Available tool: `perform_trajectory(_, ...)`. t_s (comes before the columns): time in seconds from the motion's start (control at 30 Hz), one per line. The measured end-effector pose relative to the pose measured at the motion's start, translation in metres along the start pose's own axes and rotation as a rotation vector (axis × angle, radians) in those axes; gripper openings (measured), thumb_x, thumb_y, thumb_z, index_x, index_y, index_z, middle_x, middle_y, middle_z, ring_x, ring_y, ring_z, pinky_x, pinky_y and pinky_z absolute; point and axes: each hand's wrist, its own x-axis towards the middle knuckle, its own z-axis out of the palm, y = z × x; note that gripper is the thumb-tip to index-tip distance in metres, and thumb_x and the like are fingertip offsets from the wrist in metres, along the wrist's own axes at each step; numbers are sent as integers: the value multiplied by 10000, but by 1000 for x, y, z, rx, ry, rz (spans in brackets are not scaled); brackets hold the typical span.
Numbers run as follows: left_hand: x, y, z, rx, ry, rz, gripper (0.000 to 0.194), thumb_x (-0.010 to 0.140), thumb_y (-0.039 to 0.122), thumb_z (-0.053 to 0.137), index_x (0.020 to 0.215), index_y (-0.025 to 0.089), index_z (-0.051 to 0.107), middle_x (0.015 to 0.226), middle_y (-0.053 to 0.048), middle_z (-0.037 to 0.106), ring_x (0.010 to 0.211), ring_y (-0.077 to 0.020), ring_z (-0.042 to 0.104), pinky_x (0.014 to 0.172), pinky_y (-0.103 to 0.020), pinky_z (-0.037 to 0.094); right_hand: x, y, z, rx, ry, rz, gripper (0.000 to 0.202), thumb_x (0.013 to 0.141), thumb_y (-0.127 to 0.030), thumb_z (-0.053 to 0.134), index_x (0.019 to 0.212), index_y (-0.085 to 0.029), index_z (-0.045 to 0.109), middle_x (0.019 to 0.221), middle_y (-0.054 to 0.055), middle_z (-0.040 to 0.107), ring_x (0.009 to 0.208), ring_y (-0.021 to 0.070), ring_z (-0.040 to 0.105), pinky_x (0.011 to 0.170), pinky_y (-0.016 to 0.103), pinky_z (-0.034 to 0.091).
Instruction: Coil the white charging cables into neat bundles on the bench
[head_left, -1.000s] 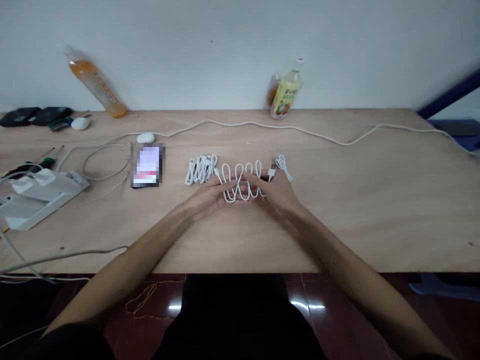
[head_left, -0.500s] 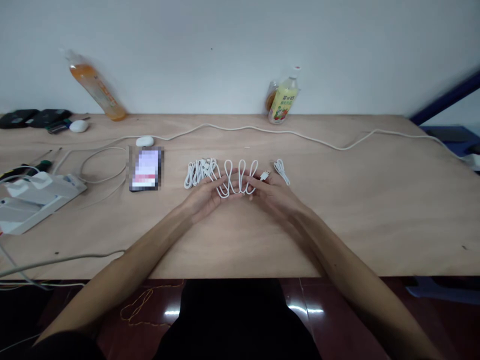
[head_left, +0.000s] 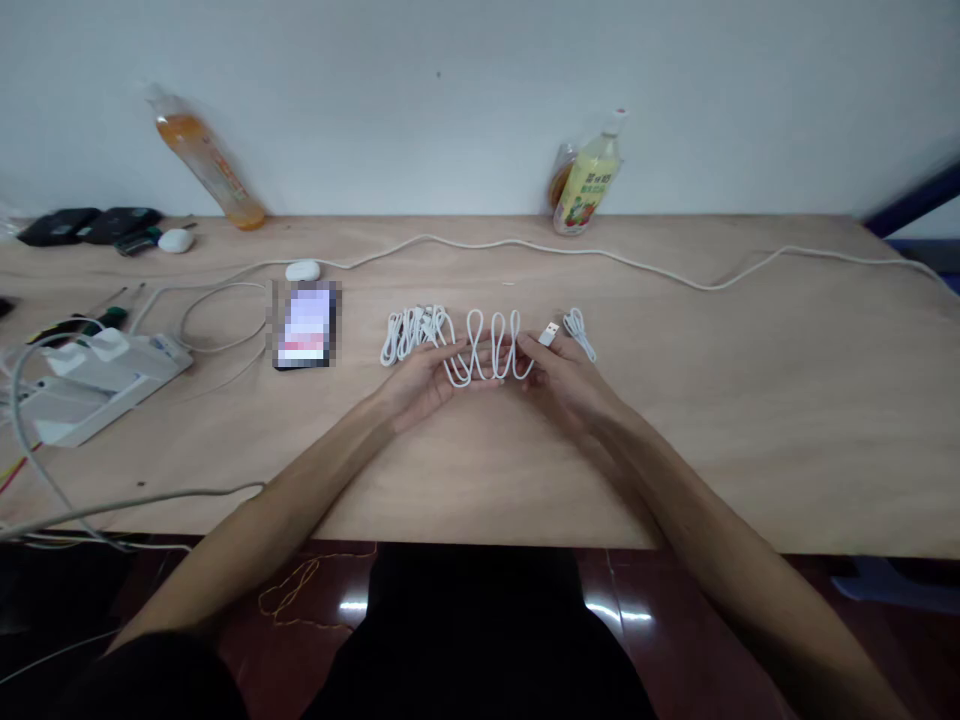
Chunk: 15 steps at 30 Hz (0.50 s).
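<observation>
Light is cool, rather dim and fairly even over the wall (head_left: pixel 420 130) and table (head_left: pixel 750 440), its source out of view. A soft shadow spreads on the table beneath the right hand (head_left: pixel 566 370) and forearm. White streaks of glare mark the dark red floor (head_left: pixel 697 650); the black clothes (head_left: pixel 476 640) lose all detail. The cable (head_left: pixel 480 350) is slightly soft, the orange bottle (head_left: pixel 206 160) blurrier. Wide-angle stretching tilts both bottles outward. Coarse pixelation covers the phone (head_left: pixel 306 325).

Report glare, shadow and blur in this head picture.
All in the head view: glare streaks the red floor; shadow lies on the table by the right forearm; lettering on the orange bottle is smeared; blocky pixelation covers most of the phone.
</observation>
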Motion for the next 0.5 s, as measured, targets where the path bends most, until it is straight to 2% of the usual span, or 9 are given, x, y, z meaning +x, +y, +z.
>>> perform_trajectory(0.13, 0, 1, -3, -16, -62, -12, 388, 1108, 119, 488, 1403, 93, 738, 1322, -208, 817, 1190, -312, 817, 1162, -528, 589, 1, 1, 0, 16, -20, -3, 398, 900, -632, 778, 908, -236, 739, 845, 12, 681, 795, 182, 616, 675, 300, 501)
perform_trajectory(0.23, -1, 2, -4, -34, -101, -16, 418, 1090, 88, 507, 1452, 110, 715, 1355, -199, 805, 1199, -318, 813, 1169, -545, 579, -1, 0, 2, 25, -47, 48, 399, 916, -634, 776, 996, -245, 749, 862, 17, 682, 756, 177, 610, 580, 276, 466)
perform_trajectory(0.37, -2, 0, -4, -38, -123, -34, 361, 1076, 74, 528, 1349, 64, 763, 1360, -220, 799, 1189, -327, 815, 1180, -549, 565, -6, -5, 6, 29, -98, 46, 425, 959, -655, 740, 1000, -232, 727, 754, -16, 629, 584, 128, 533, 477, 246, 382)
perform_trajectory(0.5, -1, -2, -6, -37, -116, -49, 328, 1068, 63, 531, 1277, 65, 784, 1302, -209, 825, 1197, -314, 812, 1185, -537, 558, -7, -11, 10, 8, -125, 13, 425, 991, -647, 697, 1014, -224, 728, 663, -40, 573, 506, 112, 438, 447, 243, 364)
